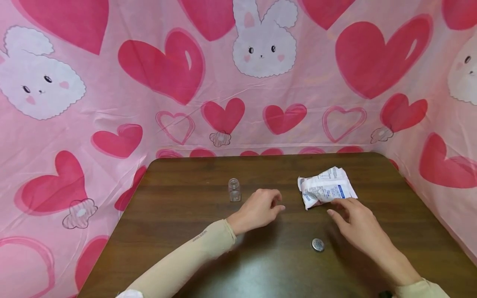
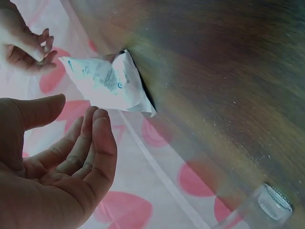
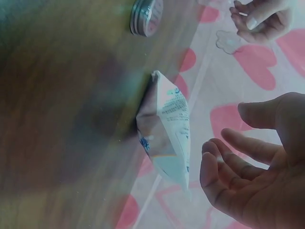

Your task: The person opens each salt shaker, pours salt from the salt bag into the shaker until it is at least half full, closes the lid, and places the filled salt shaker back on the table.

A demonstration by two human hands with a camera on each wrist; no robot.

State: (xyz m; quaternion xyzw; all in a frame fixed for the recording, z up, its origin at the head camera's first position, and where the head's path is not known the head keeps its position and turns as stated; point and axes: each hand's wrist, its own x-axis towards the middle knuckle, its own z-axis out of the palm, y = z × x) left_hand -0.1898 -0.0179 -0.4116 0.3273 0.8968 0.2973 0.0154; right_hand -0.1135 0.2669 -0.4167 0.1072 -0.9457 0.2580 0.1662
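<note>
A white printed packet (image 1: 328, 187) lies crumpled on the table at the right. My right hand (image 1: 359, 225) hovers just in front of it, fingers loosely bent and holding nothing; in the right wrist view a gap shows between the fingers and the packet (image 3: 167, 129). To the packet's left is my left hand (image 1: 257, 211), its fingers also loosely bent around nothing. A small clear glass jar (image 1: 234, 190) without a lid is beyond the left wrist. Between the hands, nearer the front, a round silver screw lid (image 1: 318, 244) lies on the table.
The dark brown wooden table (image 1: 179, 215) has rounded far corners. Pink cloth (image 1: 223, 91) with hearts and rabbits hangs behind it and along both sides. In the left wrist view the jar (image 2: 274, 205) is at the lower right.
</note>
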